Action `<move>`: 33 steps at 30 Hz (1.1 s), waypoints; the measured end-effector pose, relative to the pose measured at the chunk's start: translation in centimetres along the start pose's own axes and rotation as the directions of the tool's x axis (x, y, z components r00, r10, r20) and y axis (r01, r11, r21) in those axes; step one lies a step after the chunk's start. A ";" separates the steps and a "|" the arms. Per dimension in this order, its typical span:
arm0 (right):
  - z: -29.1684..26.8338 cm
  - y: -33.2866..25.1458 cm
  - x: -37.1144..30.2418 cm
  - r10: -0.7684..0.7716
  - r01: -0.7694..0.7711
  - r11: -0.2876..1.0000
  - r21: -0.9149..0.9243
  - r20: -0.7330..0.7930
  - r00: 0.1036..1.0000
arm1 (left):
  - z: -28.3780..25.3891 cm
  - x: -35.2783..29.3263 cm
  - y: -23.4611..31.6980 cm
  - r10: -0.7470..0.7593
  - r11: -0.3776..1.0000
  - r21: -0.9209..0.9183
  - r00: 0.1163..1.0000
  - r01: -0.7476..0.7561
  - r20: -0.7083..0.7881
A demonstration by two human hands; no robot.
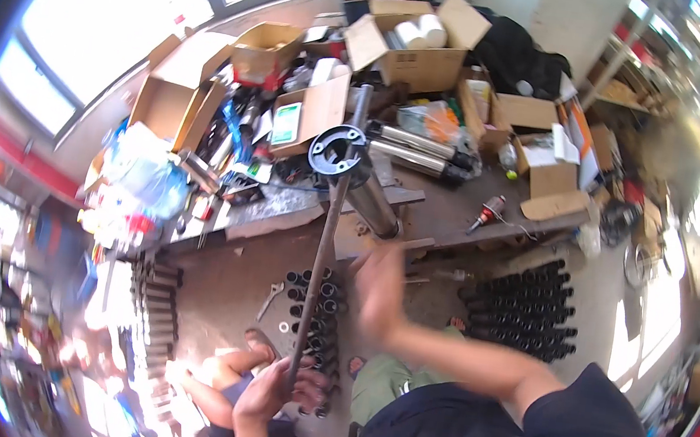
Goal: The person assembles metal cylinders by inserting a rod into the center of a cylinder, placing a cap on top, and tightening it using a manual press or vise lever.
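Observation:
My left hand point(281, 389) is closed around the lower end of a long, thin dark metal bar point(319, 276). The bar rises to a dark ring-shaped flange point(320, 161) with several holes, on top of a shiny metal tube point(373, 206) that leans at the workbench's front edge. Whether the bar's upper end sits in the flange or just rests against it, I cannot tell. Right of the bar and below the tube, my right hand point(378, 292) is smeared by motion. Nothing shows in it, and its fingers are not clear.
Shiny cylinders point(419, 153), a red-handled tool point(488, 211) and open cardboard boxes point(421, 66) crowd the workbench point(445, 223). On the floor are black tubes point(518, 309), more dark tubes point(327, 307), pale tubes point(154, 308) and a wrench point(271, 299). Another person's leg point(222, 373) is at lower left.

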State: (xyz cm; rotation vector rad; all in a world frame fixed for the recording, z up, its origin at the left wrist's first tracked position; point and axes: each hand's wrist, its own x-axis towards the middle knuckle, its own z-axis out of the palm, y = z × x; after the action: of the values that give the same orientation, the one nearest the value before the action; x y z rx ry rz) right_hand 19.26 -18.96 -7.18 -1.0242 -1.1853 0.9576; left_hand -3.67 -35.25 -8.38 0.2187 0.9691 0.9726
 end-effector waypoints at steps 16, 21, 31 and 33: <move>-5.7 -1.0 46.4 0.027 0.849 -0.105 -0.518 0.852 0.523 | 25.8 12.0 8.9 0.947 -0.124 0.666 0.289 0.735 -0.142; -12.9 -8.0 37.0 -0.085 0.602 -0.062 -0.796 0.605 0.792 | 19.4 14.3 9.5 0.934 -0.358 0.630 0.278 0.689 0.226; -20.0 -11.9 22.9 -0.124 0.307 -0.236 -0.922 0.342 0.931 | 10.3 21.1 20.6 0.621 -0.775 0.597 0.076 0.207 0.780; -18.7 -13.3 22.7 -0.069 0.224 -0.280 -0.934 0.252 0.965 | 11.0 21.1 20.1 0.647 -0.758 0.631 0.060 0.166 0.760</move>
State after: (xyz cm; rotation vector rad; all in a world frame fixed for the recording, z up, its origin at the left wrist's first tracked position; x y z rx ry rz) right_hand 41.35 -2.80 9.89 -2.0306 -2.2025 -0.6445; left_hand -2.92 -4.56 -3.39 2.8534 2.2638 1.1303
